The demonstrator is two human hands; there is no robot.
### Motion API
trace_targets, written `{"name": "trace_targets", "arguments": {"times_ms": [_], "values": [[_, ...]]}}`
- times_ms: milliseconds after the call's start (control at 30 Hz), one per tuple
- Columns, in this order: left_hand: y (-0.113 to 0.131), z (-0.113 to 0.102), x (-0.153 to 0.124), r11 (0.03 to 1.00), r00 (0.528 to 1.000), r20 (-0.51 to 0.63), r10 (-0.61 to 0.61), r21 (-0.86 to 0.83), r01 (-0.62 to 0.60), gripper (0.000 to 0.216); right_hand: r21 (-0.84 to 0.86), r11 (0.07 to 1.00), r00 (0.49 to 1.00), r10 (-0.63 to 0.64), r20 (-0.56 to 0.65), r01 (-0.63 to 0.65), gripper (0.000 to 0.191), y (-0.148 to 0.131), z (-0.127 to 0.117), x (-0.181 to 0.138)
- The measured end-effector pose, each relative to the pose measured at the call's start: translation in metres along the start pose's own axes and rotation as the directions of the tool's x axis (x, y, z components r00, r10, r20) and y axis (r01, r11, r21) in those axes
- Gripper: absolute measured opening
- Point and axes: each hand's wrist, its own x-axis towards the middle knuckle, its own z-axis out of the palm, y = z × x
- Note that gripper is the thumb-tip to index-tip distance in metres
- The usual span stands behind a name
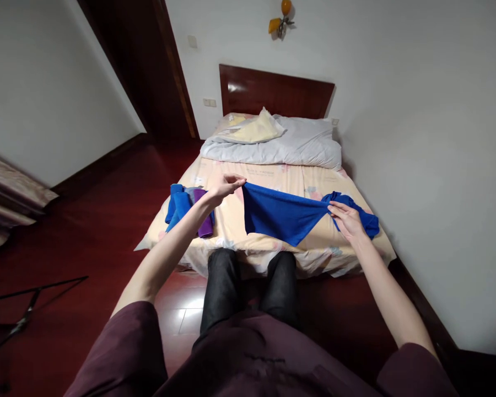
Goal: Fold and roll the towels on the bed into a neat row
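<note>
A blue cloth [279, 212] hangs stretched between my two hands above the near part of the bed. My left hand [226, 187] pinches its upper left corner between thumb and fingers. At the other end, my right hand [345, 218] grips the upper right corner. Just behind my right hand lies a crumpled blue cloth heap [361, 215]; whether it joins the held cloth I cannot tell. Beside my left wrist, blue rolled cloths [179, 205] rest on the bed, with a purple rolled cloth [205, 227] partly behind my forearm.
The bed [227, 171] has a flowered sheet and a dark wooden headboard [273, 91]. A grey quilt [310, 140] and a pale yellow pillow [258, 128] lie at its far end. A black metal stand [22, 320] is on the floor at left, near a curtain [8, 193].
</note>
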Motion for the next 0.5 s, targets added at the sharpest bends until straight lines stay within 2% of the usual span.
{"name": "trace_targets", "arguments": {"times_ms": [133, 233, 400, 500], "values": [[-0.007, -0.017, -0.024, 0.996, 0.996, 0.026, -0.091, -0.011, 0.091, 0.061, 0.006, 0.991, 0.99, 0.136, 0.05, -0.136, 0.053, -0.007, 0.001, -0.012], [-0.013, -0.028, -0.03, 0.993, 0.993, 0.023, -0.119, -0.014, 0.119, 0.06, -0.022, 0.975, 0.97, 0.222, 0.096, -0.221, 0.05, -0.011, 0.005, -0.012], [-0.033, -0.04, -0.018, 0.982, 0.982, 0.001, -0.187, 0.003, 0.187, 0.054, -0.062, 0.951, 0.945, 0.309, 0.104, -0.304, 0.037, -0.009, 0.022, 0.01], [-0.047, -0.036, 0.003, 0.972, 0.971, -0.031, -0.235, 0.004, 0.236, 0.049, -0.071, 0.936, 0.934, 0.35, 0.071, -0.345, 0.028, 0.007, 0.04, 0.039]]}}
